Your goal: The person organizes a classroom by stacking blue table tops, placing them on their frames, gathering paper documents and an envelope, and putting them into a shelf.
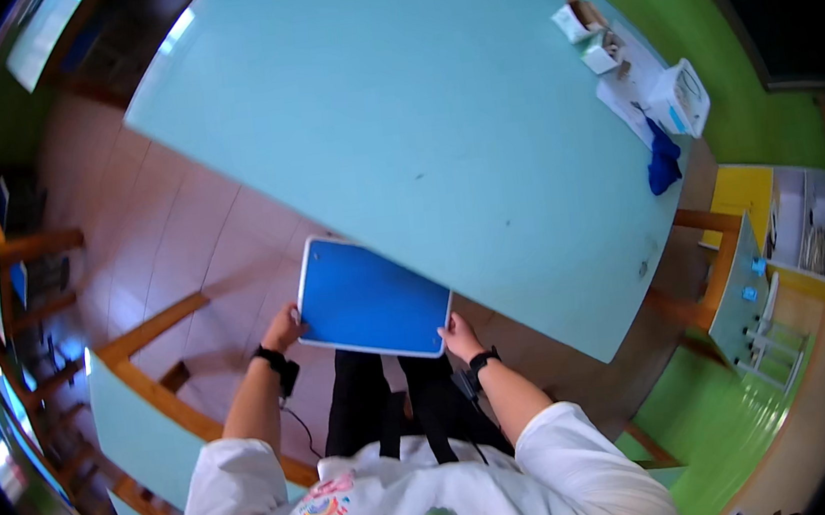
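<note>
A flat blue rectangular panel with a white rim and rounded corners (375,297), perhaps a stool seat, lies between my hands, level with the near edge of a large pale blue table (399,131). Part of its far side is hidden behind the table edge. My left hand (283,328) grips its left side, fingers out of sight beneath. On the right, my right hand (461,337) holds the near right corner, thumb on the rim. Whatever supports the panel from below is hidden. Both wrists carry black straps with small devices.
Small open boxes (602,49), a white plastic container (679,100) and a dark blue cloth (663,159) sit at the table's right side. Wood-framed tables (151,428) stand to the left and behind me. A shelf unit with a yellow panel (746,200) is at the right.
</note>
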Tool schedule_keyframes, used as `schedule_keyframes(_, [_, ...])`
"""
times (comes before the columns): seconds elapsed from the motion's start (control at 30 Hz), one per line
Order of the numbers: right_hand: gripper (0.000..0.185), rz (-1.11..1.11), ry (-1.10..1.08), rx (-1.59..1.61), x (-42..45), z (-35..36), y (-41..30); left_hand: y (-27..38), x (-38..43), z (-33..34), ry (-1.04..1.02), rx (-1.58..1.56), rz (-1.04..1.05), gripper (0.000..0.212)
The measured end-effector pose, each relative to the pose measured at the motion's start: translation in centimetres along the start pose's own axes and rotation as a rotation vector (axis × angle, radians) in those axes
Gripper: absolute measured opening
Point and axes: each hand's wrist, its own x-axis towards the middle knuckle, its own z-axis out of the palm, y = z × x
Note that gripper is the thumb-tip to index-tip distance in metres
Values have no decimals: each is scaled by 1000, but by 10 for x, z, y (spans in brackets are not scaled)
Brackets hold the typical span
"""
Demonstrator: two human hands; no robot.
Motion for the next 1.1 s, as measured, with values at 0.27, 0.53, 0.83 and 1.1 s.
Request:
schedule_keyframes(0.27, [33,-290,408,-667,-4,-82,60,62,107,121,-187,-158,-13,52])
schedule_keyframes(0.53, [34,335,394,81,0,-133,101,53,196,167,-245,-1165,-24,54])
schedule_keyframes(0.83, [35,462,442,377,-29,-134,138,66,171,168,-128,-466,-70,53])
schedule_keyframes(1.1, [37,458,419,490,-3,-101,130,60,146,191,-154,-407,-125,53])
